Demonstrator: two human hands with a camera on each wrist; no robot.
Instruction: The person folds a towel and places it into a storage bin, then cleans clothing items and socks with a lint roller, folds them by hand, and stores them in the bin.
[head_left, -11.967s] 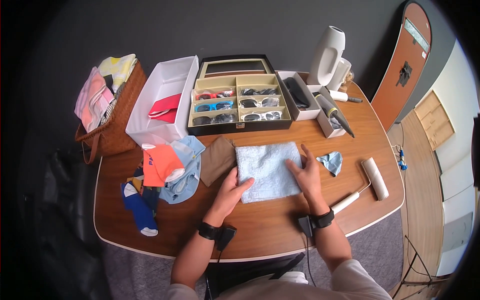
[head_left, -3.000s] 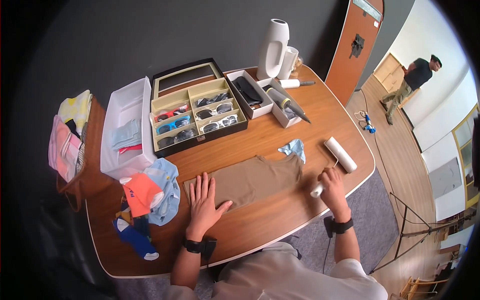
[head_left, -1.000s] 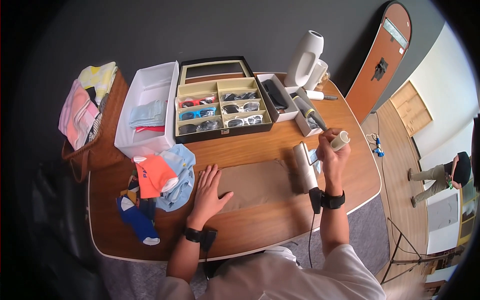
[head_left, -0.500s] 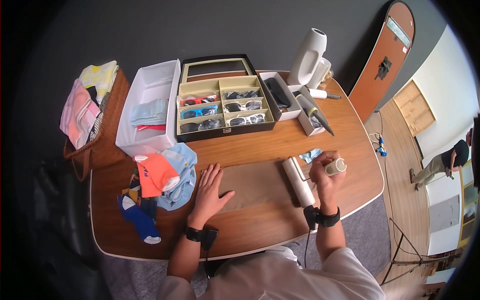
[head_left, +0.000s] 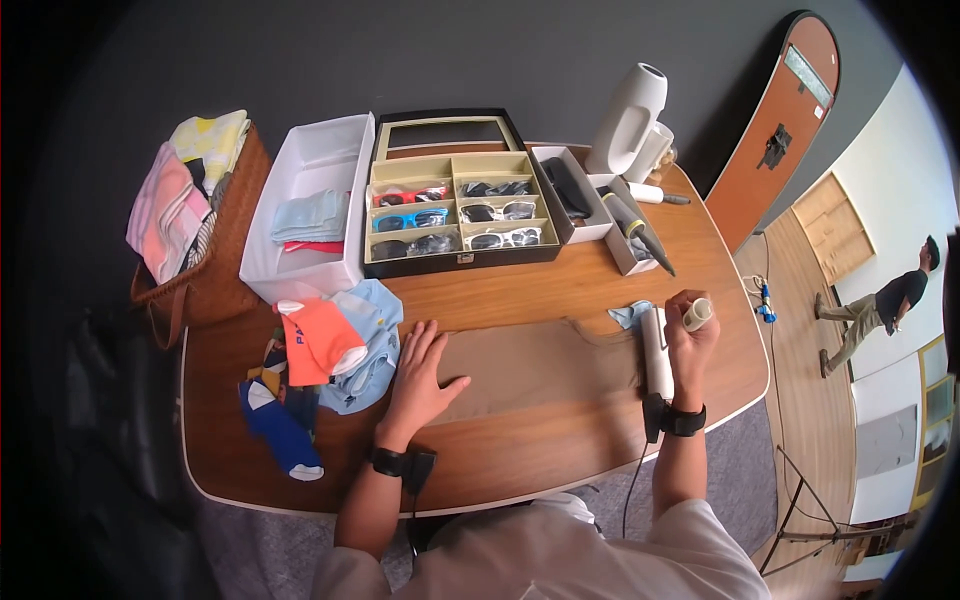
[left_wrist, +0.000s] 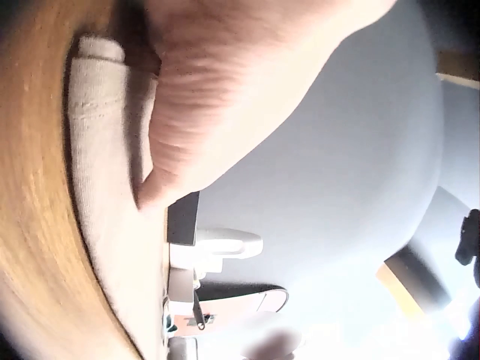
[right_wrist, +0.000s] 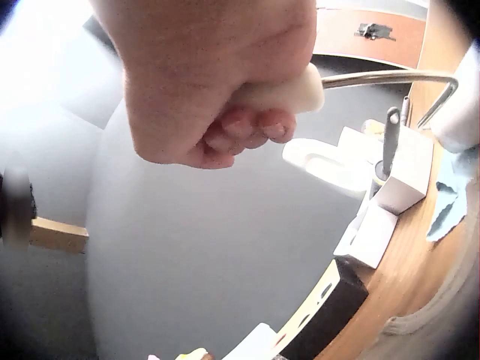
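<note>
A folded brown garment (head_left: 530,370) lies flat on the table, lengthwise in front of the person. My left hand (head_left: 415,385) rests with spread fingers on its left end; in the left wrist view the side of that hand (left_wrist: 217,105) presses on the cloth (left_wrist: 101,142). My right hand (head_left: 690,350) grips the handle of a lint roller (head_left: 656,352), fingers curled round it. Its white roll sits at the garment's right end, and the handle's end sticks up out of the fist. The right wrist view shows the bent metal rod (right_wrist: 390,77) running from handle to roll.
Left of the garment lie an orange sock (head_left: 318,340), a light blue garment (head_left: 375,350) and a blue sock (head_left: 280,430). Behind stand a wicker basket (head_left: 235,235), a white box (head_left: 262,250), a sunglasses case (head_left: 466,258) and small boxes. A small blue cloth (head_left: 628,315) lies near the roll.
The light blue towel once in both hands is now in the white box. The brown garment was unfolded and the lint roller picked up. Lately the roll moved left over the garment, then back right.
</note>
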